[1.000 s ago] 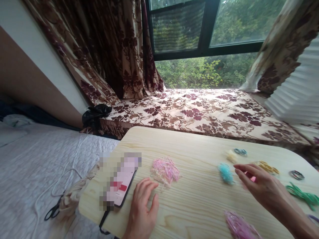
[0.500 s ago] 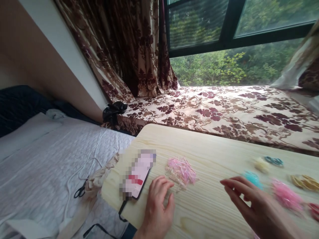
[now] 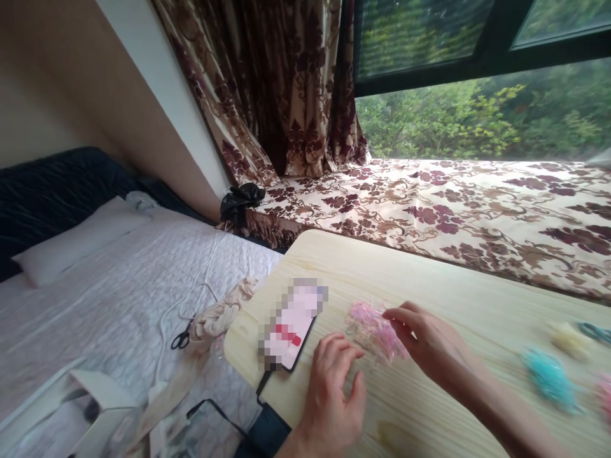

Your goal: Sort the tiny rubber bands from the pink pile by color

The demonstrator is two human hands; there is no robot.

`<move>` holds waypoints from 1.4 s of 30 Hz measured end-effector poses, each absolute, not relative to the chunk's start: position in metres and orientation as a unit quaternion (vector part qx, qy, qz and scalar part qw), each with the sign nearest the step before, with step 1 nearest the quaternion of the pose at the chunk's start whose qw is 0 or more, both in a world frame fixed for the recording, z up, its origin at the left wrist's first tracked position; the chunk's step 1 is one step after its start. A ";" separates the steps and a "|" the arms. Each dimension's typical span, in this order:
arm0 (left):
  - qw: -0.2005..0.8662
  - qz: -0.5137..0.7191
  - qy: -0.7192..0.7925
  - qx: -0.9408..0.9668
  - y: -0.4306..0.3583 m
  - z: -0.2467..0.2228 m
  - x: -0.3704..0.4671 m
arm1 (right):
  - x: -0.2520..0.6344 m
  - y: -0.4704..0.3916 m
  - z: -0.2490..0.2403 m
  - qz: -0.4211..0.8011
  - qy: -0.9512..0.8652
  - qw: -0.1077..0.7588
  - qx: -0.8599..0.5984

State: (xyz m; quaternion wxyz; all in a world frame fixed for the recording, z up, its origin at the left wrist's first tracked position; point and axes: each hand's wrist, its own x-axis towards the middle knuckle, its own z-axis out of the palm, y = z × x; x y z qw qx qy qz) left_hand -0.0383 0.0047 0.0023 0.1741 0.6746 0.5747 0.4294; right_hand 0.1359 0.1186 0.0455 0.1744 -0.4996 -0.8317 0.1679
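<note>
Pile of pink strands (image 3: 375, 334) lies on the counter (image 3: 458, 286), between left hand (image 3: 337, 381) and right hand (image 3: 422, 334). Right grip: thumb and forefinger near together at the pile's edge; I can't tell if they pinch anything. Left thumb apart from its fingers. I'd pinch 1 strand by its end, lift slowly against tangling. Pile's long axis: far left to near right; strands point every way.

Right hand (image 3: 422, 331) hides part of pink pile (image 3: 370, 329); phone (image 3: 298, 312) partly pixelated; teal bundle (image 3: 551, 378) blurred.
</note>
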 end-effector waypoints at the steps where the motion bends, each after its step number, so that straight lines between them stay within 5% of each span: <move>1: 0.176 0.433 0.573 0.673 0.005 0.003 -0.038 | 0.132 0.120 0.045 0.165 -0.835 0.170 -0.497; 21: 0.180 0.465 0.559 0.662 0.006 -0.001 -0.039 | 0.103 0.136 0.034 0.128 -0.854 0.102 -0.493; 42: 0.182 0.446 0.560 0.674 0.004 0.000 -0.040 | 0.135 0.130 0.055 0.384 -0.727 0.205 -0.531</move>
